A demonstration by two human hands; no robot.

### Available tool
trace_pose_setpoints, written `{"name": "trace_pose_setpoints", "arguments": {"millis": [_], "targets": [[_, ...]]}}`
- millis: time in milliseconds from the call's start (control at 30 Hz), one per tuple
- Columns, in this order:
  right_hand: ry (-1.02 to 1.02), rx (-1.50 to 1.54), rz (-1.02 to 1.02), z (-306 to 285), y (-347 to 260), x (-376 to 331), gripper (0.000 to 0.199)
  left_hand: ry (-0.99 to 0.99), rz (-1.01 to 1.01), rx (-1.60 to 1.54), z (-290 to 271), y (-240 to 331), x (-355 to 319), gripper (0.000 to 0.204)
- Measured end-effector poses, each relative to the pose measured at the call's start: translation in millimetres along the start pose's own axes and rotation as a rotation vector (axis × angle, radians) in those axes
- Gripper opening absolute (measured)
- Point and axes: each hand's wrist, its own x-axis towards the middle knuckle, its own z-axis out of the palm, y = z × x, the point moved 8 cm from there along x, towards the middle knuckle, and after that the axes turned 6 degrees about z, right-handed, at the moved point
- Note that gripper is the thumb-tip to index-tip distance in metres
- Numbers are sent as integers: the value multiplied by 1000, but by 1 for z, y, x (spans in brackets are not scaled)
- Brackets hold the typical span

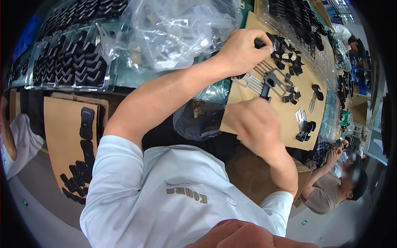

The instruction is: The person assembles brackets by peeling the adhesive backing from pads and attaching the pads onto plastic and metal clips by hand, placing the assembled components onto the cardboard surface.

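My left hand (244, 48) is closed in a pinch around a small black plastic part (259, 43), above the far side of a tan cardboard sheet (304, 126). Small black and gold-coloured clips (289, 58) lie in a heap just right of it. Flat silver fork-shaped metal pieces (251, 83), some with black plastic on them, rest between my two hands. Nearer to me, my right hand (257, 124) hovers over the sheet's near left edge. Its curled fingers are smeared by motion, so whether they hold anything cannot be told.
Transparent trays of black angled parts (70, 68) stand at the far left beside a big crumpled plastic bag (178, 31). Another cardboard sheet (62, 124) at the left bears black parts. More black parts (295, 18) sit at the far right. A co-worker (324, 194) is at the right.
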Motion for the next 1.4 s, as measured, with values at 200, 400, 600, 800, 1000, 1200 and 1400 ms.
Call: {"name": "trace_pose_setpoints", "arguments": {"millis": [200,400,600,800,1000,1200,1400], "targets": [[598,78,598,-83,100,-40,23,-62,-38,-83,9,12,-5,11],[502,-54,425,-57,124,-6,40,-142,-40,-80,14,12,-11,12],[558,-68,257,-50,133,2,34,-212,-60,-135,20,13,-10,11],[636,-327,68,-51,117,3,25,-222,-123,-204,20,7,-12,8],[643,-420,35,-48,114,3,23,-256,-156,-278,22,3,-14,7],[645,-413,44,-42,116,1,20,-254,-140,-202,22,6,-12,10],[651,-41,348,-45,157,-9,30,-164,-173,-181,19,1,-10,14]]}}
